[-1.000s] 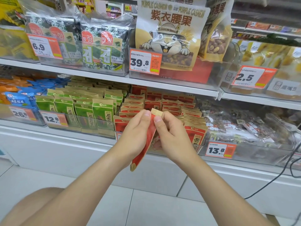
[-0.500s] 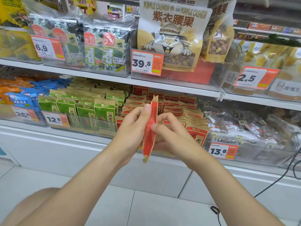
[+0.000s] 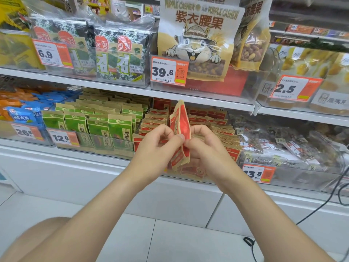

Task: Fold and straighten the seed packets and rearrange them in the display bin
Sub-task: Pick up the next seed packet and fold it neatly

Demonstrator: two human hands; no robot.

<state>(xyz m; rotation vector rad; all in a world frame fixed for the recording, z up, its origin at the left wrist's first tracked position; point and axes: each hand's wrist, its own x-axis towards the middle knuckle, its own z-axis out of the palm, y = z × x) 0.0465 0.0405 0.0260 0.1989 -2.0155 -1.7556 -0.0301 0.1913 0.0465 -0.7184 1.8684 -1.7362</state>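
Both hands hold one red seed packet [image 3: 181,124] upright and edge-on in front of the lower shelf. My left hand [image 3: 156,146] pinches its left side near the middle with thumb and fingers. My right hand [image 3: 204,148] pinches it from the right, fingertips meeting the left thumb. The packet's tan top edge points up and its lower end hangs below the hands. Behind it stands the clear display bin [image 3: 190,174] filled with several rows of matching red packets [image 3: 217,127].
Green seed packets [image 3: 98,125] fill the bin to the left, blue and orange bags [image 3: 24,114] further left, clear-wrapped snacks [image 3: 294,146] to the right. Cashew bags [image 3: 198,40] and seaweed packs [image 3: 105,50] sit on the upper shelf. A black cable [image 3: 311,214] hangs at lower right.
The packet has been raised and stood upright from a downward slant. Both hands slid from its top end down to its middle. The view moved closer to the shelf.
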